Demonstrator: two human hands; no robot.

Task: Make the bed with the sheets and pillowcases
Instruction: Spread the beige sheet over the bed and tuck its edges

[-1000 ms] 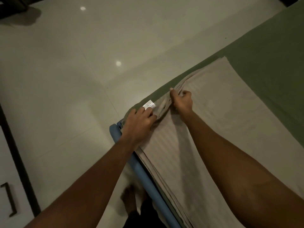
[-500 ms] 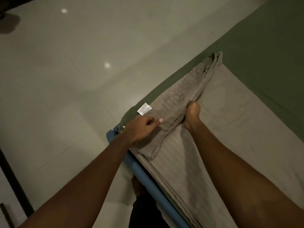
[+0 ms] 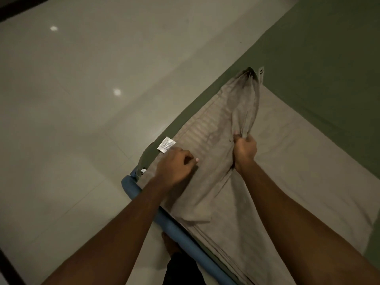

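A beige striped sheet (image 3: 292, 161) lies folded on the green-covered mattress (image 3: 329, 58) near the bed's corner. My right hand (image 3: 244, 150) grips a bunched fold of the top layer and holds it up off the stack, so the fabric runs as a ridge toward the far edge. My left hand (image 3: 176, 167) pinches the same layer near the corner, just below a white care label (image 3: 166, 144). The lifted layer's loose edge hangs over the lower folds.
A blue padded bed rail (image 3: 164, 217) runs along the near edge of the mattress. Glossy pale floor tiles (image 3: 82, 120) fill the left side. My foot (image 3: 170, 241) stands on the floor beside the rail.
My right hand has pulled the bunched top layer back toward me and to the right, raising more of it off the stack. My left hand stays pinching near the label.
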